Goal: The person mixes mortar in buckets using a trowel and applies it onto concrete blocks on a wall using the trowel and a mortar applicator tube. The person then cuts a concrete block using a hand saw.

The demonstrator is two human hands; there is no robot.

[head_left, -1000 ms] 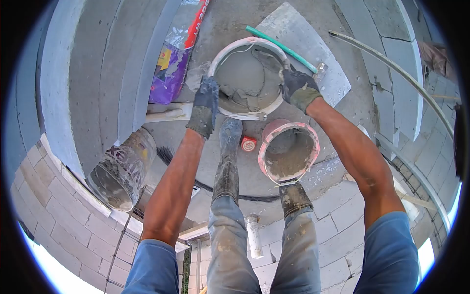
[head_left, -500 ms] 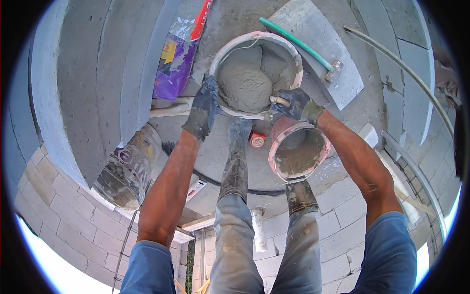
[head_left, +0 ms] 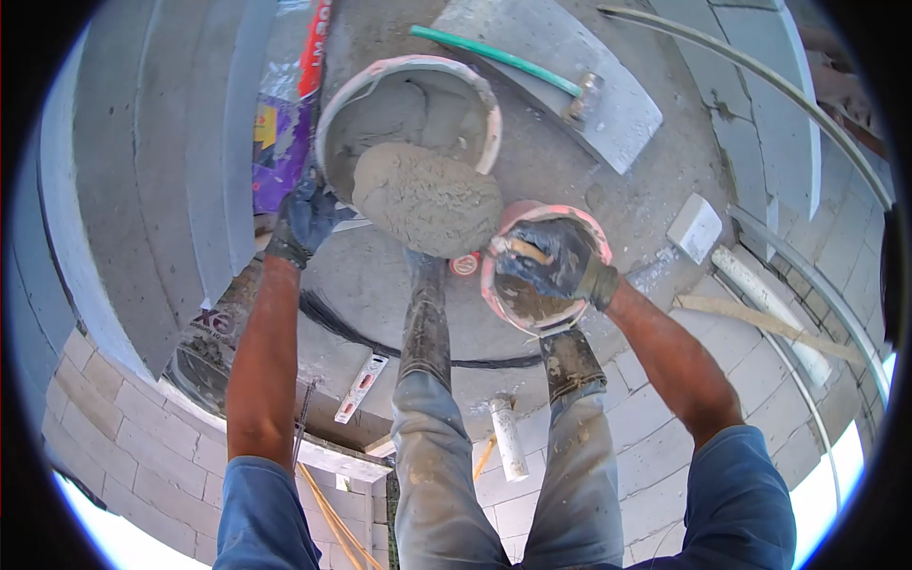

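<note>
Mortar (head_left: 427, 198) held partly over bucket (head_left: 492, 133); wooden handle (head_left: 524, 250) gripped in right hand (head_left: 559, 256); left hand (head_left: 310, 217) placed at rim (head_left: 322, 133), grip unclear.

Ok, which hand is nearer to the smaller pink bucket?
The right. The right hand is over the smaller pink bucket, closed on a handle; the left hand is farther off, beside the larger bucket's rim.

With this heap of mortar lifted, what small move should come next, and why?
Probably keep the mortar heap level while easing it over the smaller bucket: the right hand grips the handle, and the heap overhangs the gap beside the larger bucket.
</note>
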